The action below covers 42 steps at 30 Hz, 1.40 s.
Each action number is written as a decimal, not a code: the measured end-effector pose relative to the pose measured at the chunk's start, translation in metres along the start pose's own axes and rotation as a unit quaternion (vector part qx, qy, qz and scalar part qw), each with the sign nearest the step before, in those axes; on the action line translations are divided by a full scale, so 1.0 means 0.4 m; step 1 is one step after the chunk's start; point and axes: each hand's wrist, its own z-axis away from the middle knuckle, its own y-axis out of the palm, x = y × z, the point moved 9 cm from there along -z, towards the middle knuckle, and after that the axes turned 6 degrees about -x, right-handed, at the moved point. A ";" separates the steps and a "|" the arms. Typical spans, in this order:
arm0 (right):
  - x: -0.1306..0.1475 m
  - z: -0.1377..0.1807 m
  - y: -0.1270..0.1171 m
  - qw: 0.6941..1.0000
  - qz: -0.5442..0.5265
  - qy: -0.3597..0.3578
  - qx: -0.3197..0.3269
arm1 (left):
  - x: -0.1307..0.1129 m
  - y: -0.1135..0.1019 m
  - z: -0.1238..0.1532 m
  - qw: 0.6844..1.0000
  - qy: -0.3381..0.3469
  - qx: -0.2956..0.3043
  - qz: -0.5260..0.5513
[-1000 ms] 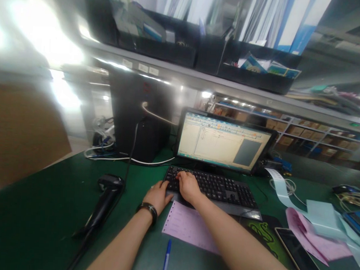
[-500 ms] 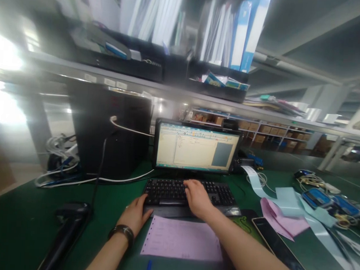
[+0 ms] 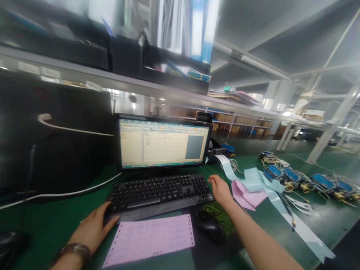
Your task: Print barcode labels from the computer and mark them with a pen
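Note:
My left hand [image 3: 91,230] rests at the left front corner of the black keyboard [image 3: 160,192], thumb spread from the fingers along its front edge. A dark bracelet [image 3: 74,252] circles that wrist. Off the keyboard's right end is my right hand [image 3: 221,189], fingers loosely bent and nothing seen in them. A black mouse [image 3: 210,227] lies on a dark and green mouse pad [image 3: 203,256], left of my right forearm. In front of the keyboard lies a pink printed sheet [image 3: 155,236] with punched edges. Behind stands the lit monitor [image 3: 164,145].
A folded pink paper [image 3: 247,195] and a pale blue label strip [image 3: 300,230] lie to the right, beside several blue devices [image 3: 323,181] with cables. A black computer case [image 3: 64,146] stands left. A blurred dark scanner [image 3: 5,245] is lower left. A shelf [image 3: 169,89] holding binders crosses above.
My right hand has moved off the keys to beyond the keyboard's right end, uncovering the mouse. My left hand stays at the keyboard's left corner. The view has swung right.

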 end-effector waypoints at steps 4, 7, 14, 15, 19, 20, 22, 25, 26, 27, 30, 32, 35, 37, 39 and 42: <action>-0.016 0.019 0.014 1.000 0.000 0.010 0.005 | 0.009 0.004 -0.004 1.000 -0.006 0.008 0.000; -0.024 0.025 0.026 1.000 -0.003 0.014 0.015 | 0.012 0.004 -0.003 1.000 -0.010 0.014 -0.004; -0.028 0.019 0.057 0.999 0.001 0.005 0.046 | 0.019 0.009 -0.006 1.000 -0.014 0.008 -0.019; -0.026 0.015 0.065 0.999 0.004 0.001 0.053 | 0.020 0.010 -0.008 1.000 -0.010 0.003 -0.020; 0.001 -0.007 0.112 0.996 0.019 -0.029 0.085 | 0.029 0.014 -0.011 1.000 -0.001 -0.009 -0.022; 0.012 -0.015 0.125 0.995 0.023 -0.039 0.092 | 0.033 0.016 -0.011 1.000 -0.003 -0.008 -0.022; 0.036 -0.031 0.152 0.992 0.034 -0.057 0.106 | 0.038 0.019 -0.012 1.000 -0.007 -0.004 -0.020; 0.067 -0.049 0.188 0.988 0.058 -0.076 0.123 | 0.035 0.021 -0.011 1.000 -0.009 0.000 -0.016; 0.074 -0.053 0.197 0.986 0.066 -0.080 0.127 | 0.031 0.019 -0.010 1.000 -0.007 -0.001 -0.011; 0.079 -0.055 0.205 0.985 0.074 -0.081 0.129 | 0.026 0.016 -0.009 1.000 -0.006 -0.003 -0.007; 0.090 -0.061 0.214 0.985 0.087 -0.081 0.126 | 0.014 0.006 -0.002 1.000 -0.005 -0.008 0.006; 0.097 -0.061 0.208 0.986 0.085 -0.081 0.122 | 0.008 -0.002 0.004 1.000 -0.004 -0.011 0.009; 0.109 -0.038 0.167 0.988 0.066 -0.083 0.110 | 0.000 -0.013 0.009 1.000 0.001 -0.018 0.009; 0.114 0.007 0.119 0.991 0.049 -0.083 0.092 | -0.002 -0.016 0.011 1.000 0.003 -0.020 0.006; 0.112 0.081 0.072 0.993 0.032 -0.083 0.079 | -0.004 -0.018 0.011 1.000 0.006 -0.024 0.004; 0.091 0.218 0.036 0.992 0.015 -0.083 0.089 | -0.005 -0.018 0.011 0.999 0.012 -0.032 0.011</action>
